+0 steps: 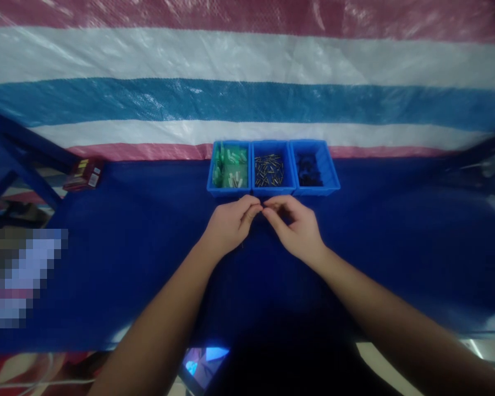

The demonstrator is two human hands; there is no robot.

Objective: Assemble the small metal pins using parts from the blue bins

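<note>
My left hand (231,223) and my right hand (292,225) meet fingertip to fingertip over the blue table cloth (148,247), just in front of the middle bin. Both hands are pinched closed on something small and dark that I cannot make out. Three blue bins stand in a row behind them. The left bin (229,168) holds green and pale parts. Small brass-coloured pins fill the middle bin (271,169). The right bin (315,168) holds black pieces.
A red box (84,174) lies at the table's far left edge. A striped red, white and blue tarpaulin (247,82) hangs behind the table. Blue frame bars (20,159) slant at the left and right. A lit screen (202,360) shows below the table's near edge.
</note>
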